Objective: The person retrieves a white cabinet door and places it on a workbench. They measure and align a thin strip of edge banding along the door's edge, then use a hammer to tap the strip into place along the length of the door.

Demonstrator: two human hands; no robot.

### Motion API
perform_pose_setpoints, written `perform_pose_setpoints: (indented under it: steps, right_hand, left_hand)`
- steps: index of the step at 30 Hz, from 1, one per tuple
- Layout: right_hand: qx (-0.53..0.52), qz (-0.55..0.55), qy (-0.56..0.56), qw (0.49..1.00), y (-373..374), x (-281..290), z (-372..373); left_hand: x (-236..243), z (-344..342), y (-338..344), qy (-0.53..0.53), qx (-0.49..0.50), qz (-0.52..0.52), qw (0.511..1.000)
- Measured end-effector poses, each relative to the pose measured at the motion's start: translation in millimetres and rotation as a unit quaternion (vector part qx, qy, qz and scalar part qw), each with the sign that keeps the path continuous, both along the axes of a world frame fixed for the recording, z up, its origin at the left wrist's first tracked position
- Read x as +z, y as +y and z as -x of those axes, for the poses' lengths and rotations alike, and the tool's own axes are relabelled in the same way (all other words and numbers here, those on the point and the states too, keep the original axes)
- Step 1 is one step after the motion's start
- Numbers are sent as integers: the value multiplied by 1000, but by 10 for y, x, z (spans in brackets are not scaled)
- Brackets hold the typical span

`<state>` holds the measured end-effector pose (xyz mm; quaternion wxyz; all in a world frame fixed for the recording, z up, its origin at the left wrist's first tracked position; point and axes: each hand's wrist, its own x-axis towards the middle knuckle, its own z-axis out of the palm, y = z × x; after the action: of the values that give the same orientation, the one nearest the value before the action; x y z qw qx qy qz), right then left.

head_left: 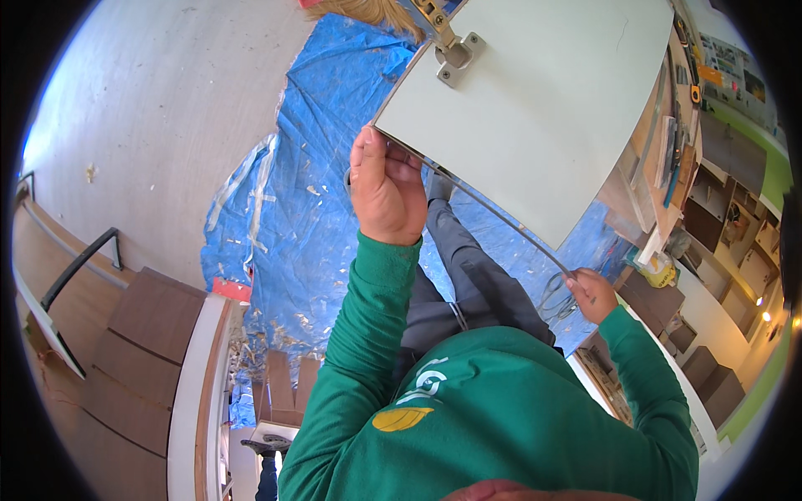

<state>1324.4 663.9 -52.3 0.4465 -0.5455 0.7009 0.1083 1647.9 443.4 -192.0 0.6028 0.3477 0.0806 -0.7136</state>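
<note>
A pale cabinet door [543, 117] juts out in front of me, with a metal hinge [456, 58] screwed on near its left edge. Along the door's near edge runs a thin dark strip of edge banding [510, 219]. At the near left corner, my left hand [388, 194] pinches the strip against the edge, thumb on the corner and fingers curled partly out of sight beneath. Farther right, my right hand [595, 296] grips the same strip between thumb and fingers, and this length stands away from the door. Loose loops of strip [555, 299] hang beside the right hand.
A creased blue tarp [309, 108] with scraps covers the floor. Brown panels [142, 359] are at left. On the right, a wooden work surface [652, 159] carries strips and tools, including an orange-and-black cutter [694, 88]. Broom bristles [368, 12] show at the top.
</note>
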Motion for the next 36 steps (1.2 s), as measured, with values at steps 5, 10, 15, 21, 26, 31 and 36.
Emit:
perform_pose_setpoints:
  steps: [5,10,15,21,26,31,36]
  right_hand:
    - [-4,-5,-6,1000,-34,13,7]
    - [-7,-1,-7,1000,-4,-3,11]
    - [-2,8,-7,1000,-11,-1,-22]
    - [-12,-7,-4,1000,7,-20,-42]
    - [-14,-11,-7,1000,10,-23,-46]
    - [-10,-14,-4,1000,39,-37,-37]
    - [-4,-3,-9,1000,59,-59,-27]
  left_hand:
    - [-22,-3,-10,-7,3,6,1000]
    - [-13,-7,-9,-23,-3,12,1000]
    - [-23,-7,-20,-24,6,27,999]
    - [-41,-19,-20,-28,11,25,999]
    - [-36,-18,-25,-28,16,26,999]
    - [-24,1,-30,-29,26,24,999]
    - [-36,-7,-32,-37,25,42,998]
